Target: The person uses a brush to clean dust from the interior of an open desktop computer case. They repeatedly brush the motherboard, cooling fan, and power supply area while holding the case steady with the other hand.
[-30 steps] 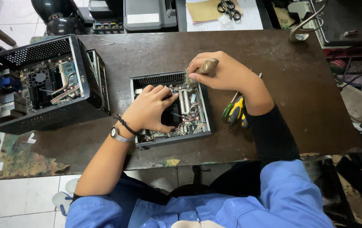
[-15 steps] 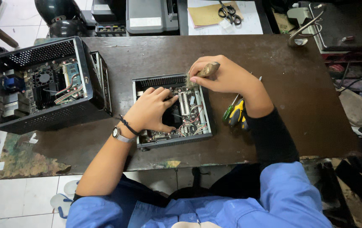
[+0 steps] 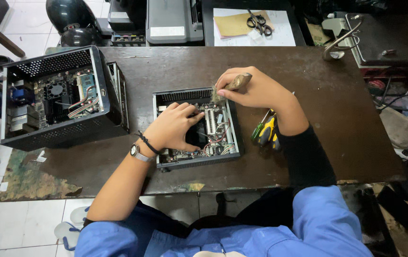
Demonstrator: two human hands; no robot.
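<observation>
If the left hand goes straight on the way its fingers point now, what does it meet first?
The left hand points right and slightly away, across the small open computer case. It would probably first meet the upright white slots on the board, just beyond its fingertips. Depth is unclear, so it might pass over them.

Board parts point(image 3: 199, 138) under left hand point(image 3: 173, 127)

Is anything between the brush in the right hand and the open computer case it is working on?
Nothing visible. The brush in the right hand meets the case at its back edge; the left hand rests farther forward inside.
</observation>
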